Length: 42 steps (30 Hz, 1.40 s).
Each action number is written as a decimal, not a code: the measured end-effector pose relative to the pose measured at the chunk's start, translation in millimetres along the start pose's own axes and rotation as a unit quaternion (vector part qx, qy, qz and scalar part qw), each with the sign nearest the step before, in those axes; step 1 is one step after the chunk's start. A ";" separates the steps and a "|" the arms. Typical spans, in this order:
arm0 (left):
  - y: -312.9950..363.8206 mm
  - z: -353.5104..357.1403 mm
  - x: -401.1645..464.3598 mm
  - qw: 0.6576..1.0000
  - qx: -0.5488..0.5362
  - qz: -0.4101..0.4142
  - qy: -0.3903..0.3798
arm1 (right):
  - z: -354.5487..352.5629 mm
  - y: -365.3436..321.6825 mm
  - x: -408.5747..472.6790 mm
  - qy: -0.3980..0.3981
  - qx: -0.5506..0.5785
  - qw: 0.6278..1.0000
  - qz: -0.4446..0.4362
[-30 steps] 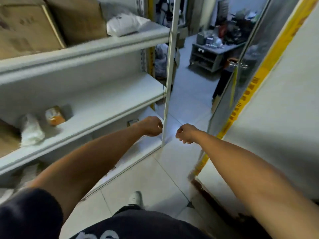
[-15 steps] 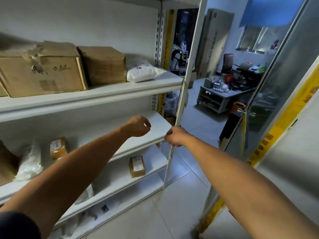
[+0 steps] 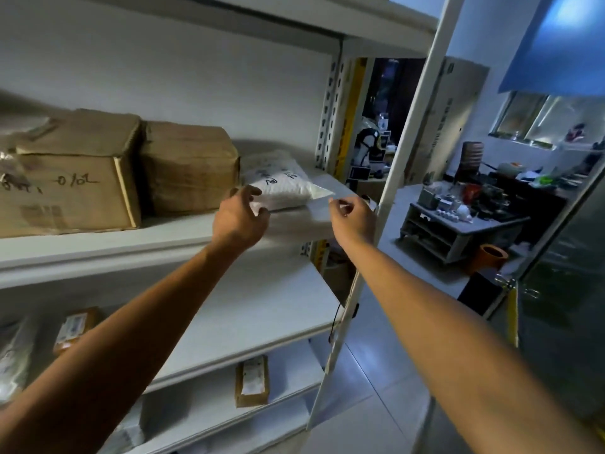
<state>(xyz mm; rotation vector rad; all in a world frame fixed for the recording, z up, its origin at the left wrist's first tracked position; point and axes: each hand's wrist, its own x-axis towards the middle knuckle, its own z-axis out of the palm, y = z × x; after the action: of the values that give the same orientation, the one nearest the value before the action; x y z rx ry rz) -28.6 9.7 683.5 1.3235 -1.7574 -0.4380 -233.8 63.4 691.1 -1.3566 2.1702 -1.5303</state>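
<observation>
Both hands are now up from the post [image 3: 411, 152]: left hand [image 3: 240, 217] and right hand [image 3: 353, 217], fingers half open and empty, flank the bag [image 3: 281, 186] lying just beyond them, ready to grip it.

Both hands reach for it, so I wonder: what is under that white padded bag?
The white padded bag lies flat on the white shelf board, beside a cardboard box. The left hand covers its near corner. Anything tucked beneath the bag is hidden.
</observation>
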 end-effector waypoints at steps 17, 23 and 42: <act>-2.6 9.1 27.7 0.996 0.076 -0.053 -0.010 | 62.8 -51.6 156.2 -0.456 -0.008 0.887 0.074; 11.8 9.9 8.1 0.992 0.104 -0.055 -0.036 | 60.6 -40.3 144.2 -0.462 0.013 0.884 0.070; 8.4 -21.4 -132.2 0.877 -0.332 -0.267 -0.221 | -73.2 67.7 -48.0 -0.405 0.116 0.896 0.143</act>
<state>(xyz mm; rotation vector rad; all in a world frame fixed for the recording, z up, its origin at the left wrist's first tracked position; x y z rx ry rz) -8.8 136.8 645.2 1.2179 -1.3301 -1.6071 -287.6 152.3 653.2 -1.2142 1.5137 -0.8435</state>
